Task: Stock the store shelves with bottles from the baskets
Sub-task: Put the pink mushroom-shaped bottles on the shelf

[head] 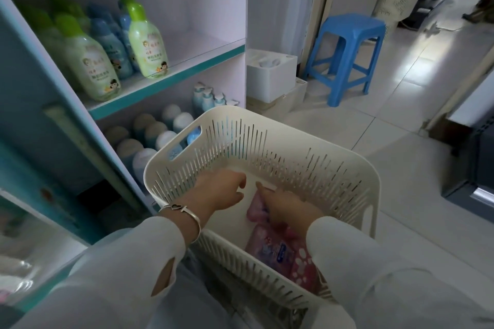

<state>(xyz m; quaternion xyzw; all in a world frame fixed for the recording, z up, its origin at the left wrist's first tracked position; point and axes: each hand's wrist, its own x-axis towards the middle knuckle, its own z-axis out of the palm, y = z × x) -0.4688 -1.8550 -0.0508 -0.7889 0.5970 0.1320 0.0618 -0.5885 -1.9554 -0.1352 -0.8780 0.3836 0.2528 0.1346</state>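
Observation:
A cream slotted basket (288,152) stands on the floor in front of the shelf unit. Pink bottles (270,246) lie at its bottom near the front wall. My right hand (286,208) reaches into the basket and its fingers curl round the top of one pink bottle (255,208). My left hand (222,191), wearing a silver bracelet, hovers inside the basket beside it, fingers loosely bent and holding nothing. Green-capped bottles (147,43) and blue bottles (112,45) stand on the upper shelf (171,80).
The lower shelf holds rows of pale blue bottles (157,133) and pump bottles (207,99). A white box (270,75) sits beside the unit, and a blue plastic stool (347,56) stands behind it. Another cream basket (393,5) sits far back. Tiled floor lies to the right.

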